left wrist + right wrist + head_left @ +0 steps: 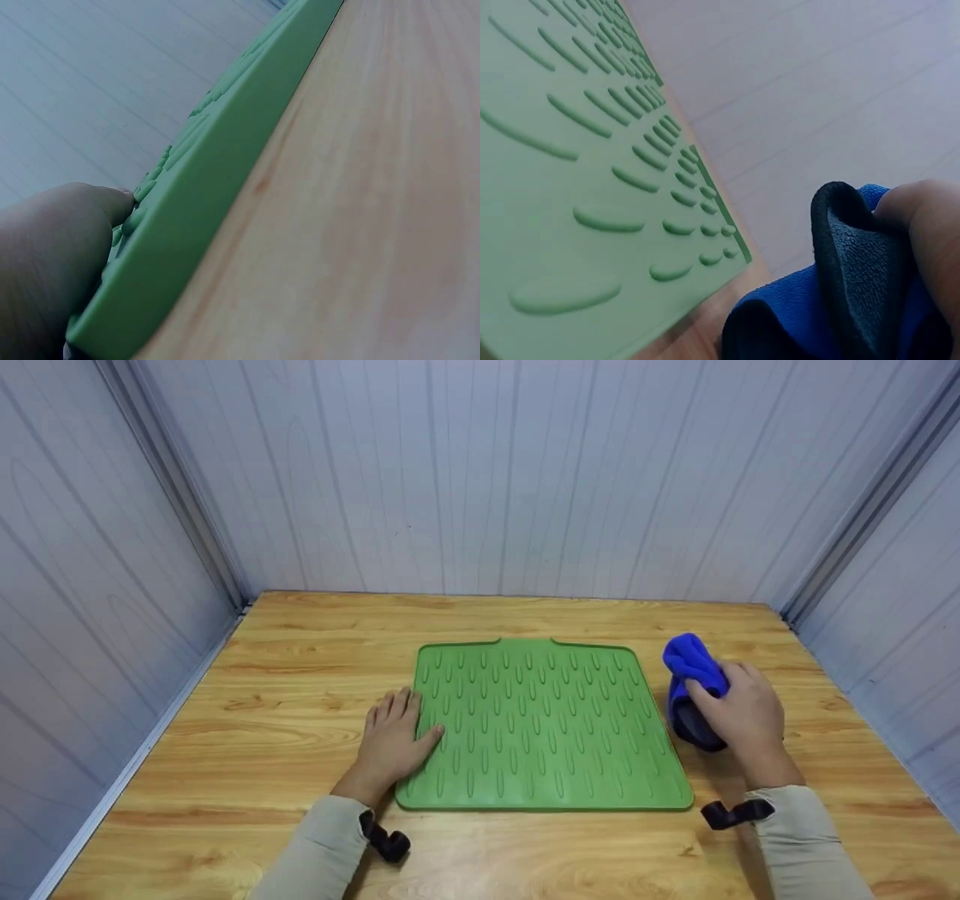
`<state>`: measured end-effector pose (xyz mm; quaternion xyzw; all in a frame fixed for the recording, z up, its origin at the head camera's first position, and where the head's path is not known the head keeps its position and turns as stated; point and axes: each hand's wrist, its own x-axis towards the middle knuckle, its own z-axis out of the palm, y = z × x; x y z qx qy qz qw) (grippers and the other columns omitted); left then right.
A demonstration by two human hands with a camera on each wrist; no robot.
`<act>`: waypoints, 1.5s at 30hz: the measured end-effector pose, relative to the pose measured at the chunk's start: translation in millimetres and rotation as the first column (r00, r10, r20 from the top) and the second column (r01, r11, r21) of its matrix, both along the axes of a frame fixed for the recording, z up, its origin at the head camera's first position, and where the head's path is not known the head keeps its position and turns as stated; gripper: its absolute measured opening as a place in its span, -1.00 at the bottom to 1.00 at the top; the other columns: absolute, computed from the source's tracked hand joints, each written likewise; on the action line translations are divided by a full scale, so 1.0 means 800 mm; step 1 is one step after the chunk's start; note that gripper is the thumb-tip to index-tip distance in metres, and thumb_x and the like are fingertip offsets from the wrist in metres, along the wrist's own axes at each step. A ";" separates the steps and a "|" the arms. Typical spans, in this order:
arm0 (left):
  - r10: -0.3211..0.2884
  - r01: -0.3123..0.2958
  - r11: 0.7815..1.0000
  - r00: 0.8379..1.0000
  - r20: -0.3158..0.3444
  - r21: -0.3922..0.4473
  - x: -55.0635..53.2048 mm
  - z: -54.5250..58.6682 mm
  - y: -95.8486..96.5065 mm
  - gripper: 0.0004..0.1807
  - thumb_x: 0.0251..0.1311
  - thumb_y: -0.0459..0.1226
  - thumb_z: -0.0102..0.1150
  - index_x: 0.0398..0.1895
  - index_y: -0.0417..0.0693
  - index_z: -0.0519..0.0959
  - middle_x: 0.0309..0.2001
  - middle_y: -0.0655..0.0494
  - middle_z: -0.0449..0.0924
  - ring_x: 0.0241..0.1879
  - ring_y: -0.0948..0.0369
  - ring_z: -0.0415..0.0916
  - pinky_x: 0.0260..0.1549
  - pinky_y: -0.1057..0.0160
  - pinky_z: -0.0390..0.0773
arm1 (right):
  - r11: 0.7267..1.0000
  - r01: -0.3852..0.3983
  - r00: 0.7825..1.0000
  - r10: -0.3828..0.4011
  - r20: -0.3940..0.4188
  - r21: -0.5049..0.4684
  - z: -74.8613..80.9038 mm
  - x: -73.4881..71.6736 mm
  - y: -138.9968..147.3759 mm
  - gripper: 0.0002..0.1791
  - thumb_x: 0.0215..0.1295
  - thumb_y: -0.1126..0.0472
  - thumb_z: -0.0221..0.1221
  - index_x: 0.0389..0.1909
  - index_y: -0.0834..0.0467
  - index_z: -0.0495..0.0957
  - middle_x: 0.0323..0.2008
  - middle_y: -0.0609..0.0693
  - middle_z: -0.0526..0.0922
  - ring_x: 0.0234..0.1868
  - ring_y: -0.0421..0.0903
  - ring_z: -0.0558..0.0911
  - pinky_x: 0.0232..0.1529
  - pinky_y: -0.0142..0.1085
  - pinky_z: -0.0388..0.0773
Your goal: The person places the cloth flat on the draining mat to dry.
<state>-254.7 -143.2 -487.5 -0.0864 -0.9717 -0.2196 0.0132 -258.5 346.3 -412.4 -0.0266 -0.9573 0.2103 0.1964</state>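
A green ridged silicone mat (525,799) lies flat on the wooden table, its raised rim showing in the left wrist view. My left hand (391,744) rests at the mat's left edge with fingers extended, the thumb lying over the rim onto the ridged surface. Just off the mat's right side, my right hand (750,716) grips a bunched blue cloth (694,660) with a dark border. In the right wrist view the cloth (870,277) is folded under the thumb. The other right fingers are mostly hidden there.
The wooden table (300,660) extends around the mat on all sides. A pale panelled wall (480,480) stands behind it, with side walls at left and right. Black straps with small mounts sit on both wrists.
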 end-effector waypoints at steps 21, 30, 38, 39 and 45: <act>-0.001 0.001 1.000 1.000 0.004 0.021 0.001 0.002 0.000 -0.14 0.47 0.14 -0.05 0.59 -0.23 0.07 0.59 -0.22 -0.05 0.57 -0.22 -0.22 0.47 -0.26 -0.22 | 0.999 -0.032 0.994 0.030 -0.103 -0.018 0.021 0.012 -0.026 -0.34 0.34 -0.15 0.24 0.19 0.33 0.55 0.03 0.32 0.55 0.01 0.35 0.53 -0.03 0.29 0.42; -0.001 0.001 1.000 1.000 0.010 0.014 0.001 0.002 0.000 -0.14 0.47 0.15 -0.06 0.59 -0.22 0.07 0.59 -0.22 -0.05 0.57 -0.21 -0.22 0.47 -0.25 -0.23 | 0.999 -0.045 0.993 0.043 -0.108 -0.018 0.028 0.018 -0.033 -0.34 0.35 -0.15 0.23 0.19 0.32 0.55 0.02 0.31 0.55 -0.02 0.33 0.53 -0.07 0.28 0.43; -0.002 0.002 1.000 1.000 0.009 0.010 0.000 0.001 0.000 -0.14 0.46 0.15 -0.06 0.60 -0.22 0.06 0.59 -0.22 -0.05 0.57 -0.21 -0.22 0.47 -0.25 -0.22 | 0.999 -0.051 0.996 0.050 -0.079 -0.015 0.036 0.021 -0.040 -0.30 0.37 -0.20 0.19 0.22 0.32 0.53 0.05 0.32 0.53 0.01 0.34 0.52 -0.03 0.29 0.43; -0.002 0.002 1.000 1.000 0.009 0.012 0.000 0.001 0.000 -0.14 0.46 0.15 -0.06 0.60 -0.22 0.06 0.59 -0.22 -0.05 0.57 -0.21 -0.22 0.47 -0.25 -0.22 | 0.999 -0.051 0.995 0.050 -0.081 -0.016 0.037 0.021 -0.041 -0.30 0.37 -0.20 0.19 0.22 0.32 0.53 0.05 0.32 0.54 0.01 0.33 0.52 -0.02 0.29 0.43; -0.003 0.003 1.000 1.000 0.016 0.009 0.001 0.002 0.000 -0.13 0.47 0.15 -0.07 0.60 -0.22 0.05 0.60 -0.21 -0.07 0.57 -0.21 -0.24 0.47 -0.25 -0.24 | 0.998 -0.059 0.989 0.054 -0.139 -0.031 0.042 0.023 -0.049 -0.37 0.33 -0.12 0.26 0.18 0.31 0.57 0.02 0.30 0.56 -0.01 0.33 0.54 -0.03 0.27 0.44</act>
